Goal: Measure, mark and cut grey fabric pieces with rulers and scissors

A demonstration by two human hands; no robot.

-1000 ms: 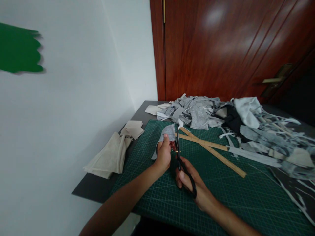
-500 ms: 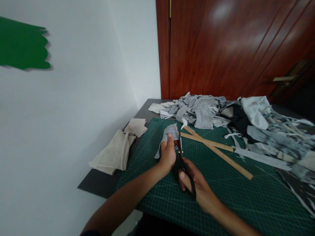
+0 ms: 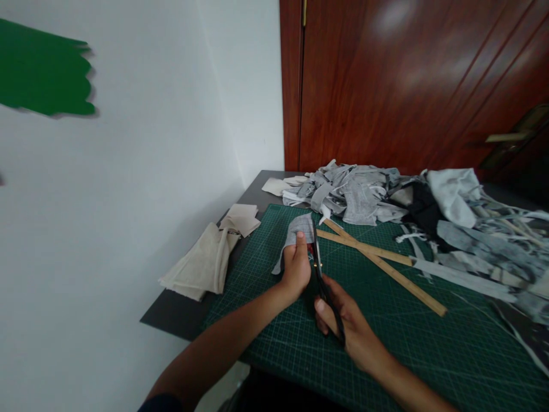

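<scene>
My left hand (image 3: pixel 298 268) is closed on a small piece of grey fabric (image 3: pixel 300 224), its thumb lying on top of the cloth. In my right hand (image 3: pixel 338 315) is a pair of black-handled scissors (image 3: pixel 318 269), with fingers and thumb through the handles. The blades point away from me and lie along the right edge of the fabric. A bit of red shows between my left hand and the blades; I cannot make out what it is. Both hands are above a green cutting mat (image 3: pixel 274 343) with a printed grid.
Two crossed wooden rulers (image 3: pixel 398 280) lie on the mat to the right. Grey and white fabric scraps (image 3: pixel 360 197) are heaped along the back and right. Folded cream cloth (image 3: pixel 201 263) rests at the left table edge, by a white wall. A wooden door (image 3: pixel 386 86) stands behind.
The whole view has shifted slightly, so everything sits a little further right. The scissor blades look closer together; both hands keep their hold.
</scene>
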